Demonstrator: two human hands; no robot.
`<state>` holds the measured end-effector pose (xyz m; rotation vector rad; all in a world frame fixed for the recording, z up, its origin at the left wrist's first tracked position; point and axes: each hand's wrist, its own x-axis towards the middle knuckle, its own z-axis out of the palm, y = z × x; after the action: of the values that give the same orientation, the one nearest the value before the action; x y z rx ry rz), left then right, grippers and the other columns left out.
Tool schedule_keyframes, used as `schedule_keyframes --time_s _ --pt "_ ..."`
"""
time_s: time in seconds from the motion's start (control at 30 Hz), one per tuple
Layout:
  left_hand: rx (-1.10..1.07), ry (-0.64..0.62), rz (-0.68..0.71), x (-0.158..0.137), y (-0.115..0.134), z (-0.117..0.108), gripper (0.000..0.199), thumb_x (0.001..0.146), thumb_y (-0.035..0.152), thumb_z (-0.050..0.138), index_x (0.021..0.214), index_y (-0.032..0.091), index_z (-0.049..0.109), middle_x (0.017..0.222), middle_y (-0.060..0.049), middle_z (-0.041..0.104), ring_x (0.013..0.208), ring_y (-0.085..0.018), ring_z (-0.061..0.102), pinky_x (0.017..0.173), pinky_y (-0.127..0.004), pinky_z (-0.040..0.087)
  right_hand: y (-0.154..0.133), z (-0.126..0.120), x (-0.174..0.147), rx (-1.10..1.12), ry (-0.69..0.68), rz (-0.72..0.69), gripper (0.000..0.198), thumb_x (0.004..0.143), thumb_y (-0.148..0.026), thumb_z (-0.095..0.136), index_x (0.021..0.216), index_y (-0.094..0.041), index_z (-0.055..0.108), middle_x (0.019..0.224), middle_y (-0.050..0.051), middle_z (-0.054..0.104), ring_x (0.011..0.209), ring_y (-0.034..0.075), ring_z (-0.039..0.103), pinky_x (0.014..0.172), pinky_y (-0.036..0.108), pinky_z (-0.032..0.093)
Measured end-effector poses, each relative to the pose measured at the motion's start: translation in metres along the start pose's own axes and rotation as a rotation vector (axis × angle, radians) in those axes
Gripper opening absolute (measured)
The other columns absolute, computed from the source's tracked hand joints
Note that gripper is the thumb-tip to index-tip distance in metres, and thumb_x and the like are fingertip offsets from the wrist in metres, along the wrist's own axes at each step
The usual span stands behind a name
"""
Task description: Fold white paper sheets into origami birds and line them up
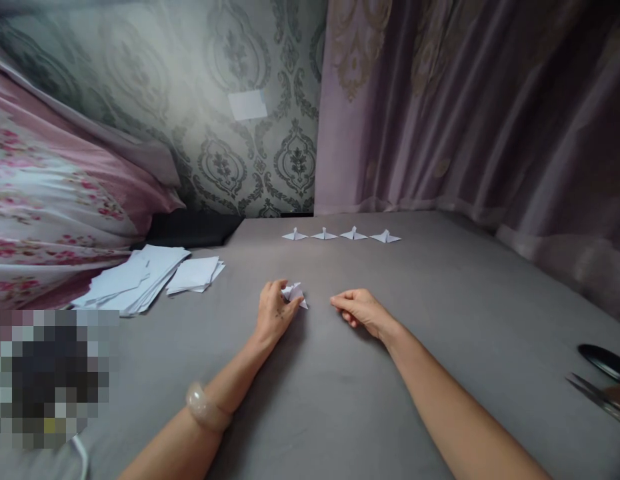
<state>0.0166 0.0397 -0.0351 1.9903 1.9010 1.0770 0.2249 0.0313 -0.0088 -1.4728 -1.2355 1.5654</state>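
On my feed, the left hand (279, 310) pinches a white folded-paper figure (296, 292), well short of the grey cloth-covered bench's (315, 400) far edge; the right hand (361, 310) has fingertips together, apparently empty. Too hard a squeeze could, I judge, crush the folds.

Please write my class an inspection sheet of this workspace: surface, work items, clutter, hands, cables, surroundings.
Surface: grey cloth, slightly wrinkled.
Work items: folded paper piece; four folded paper figures, rowed behind; large paper stack and small paper stack, left.
Clutter: metal blades and black oval thing, right edge; flat black thing, far left.
Hands: left hand grips the folded paper piece; right hand pinched, nothing seen in it.
Cables: white cord, lower left.
Surroundings: patterned wall, purple curtain, floral fabric.
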Motion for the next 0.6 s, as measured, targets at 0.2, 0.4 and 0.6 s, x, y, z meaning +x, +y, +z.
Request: schedule_keyframes --time_s 0.2,0.4,0.6 --pt "0.106 -0.07 -0.046 0.001 -0.005 -0.0016 0.024 0.073 0.031 0.066 0.093 0.016 0.064 0.092 -0.009 0.063 0.088 -0.022 0.057 0.08 -0.033 0.044 0.0039 -0.0005 -0.0003 -0.045 -0.006 -0.044 0.022 0.073 -0.033 0.063 0.064 -0.014 0.055 0.048 -0.006 0.048 0.038 0.003 0.037 0.035 0.015 0.029" --pt "0.158 -0.136 -0.039 0.0027 -0.0054 0.0019 0.017 0.08 0.031 0.056 0.078 0.017 0.067 0.08 -0.007 0.065 0.08 -0.02 0.059 0.071 -0.028 0.042 0.0044 0.0006 -0.0002 -0.056 -0.008 -0.058 0.023 0.074 -0.034 0.061 0.065 -0.015 0.053 0.046 -0.007 0.046 0.037 0.004 0.036 0.034 0.015 0.028" --pt "0.203 -0.161 -0.057 0.0057 -0.0023 0.0024 0.022 0.084 0.03 0.051 0.079 0.016 0.067 0.081 -0.009 0.068 0.082 -0.02 0.061 0.069 -0.026 0.039 0.0061 0.0004 0.0008 -0.08 -0.016 -0.073 0.022 0.075 -0.034 0.057 0.066 -0.015 0.052 0.048 -0.007 0.045 0.037 0.004 0.036 0.033 0.015 0.028"
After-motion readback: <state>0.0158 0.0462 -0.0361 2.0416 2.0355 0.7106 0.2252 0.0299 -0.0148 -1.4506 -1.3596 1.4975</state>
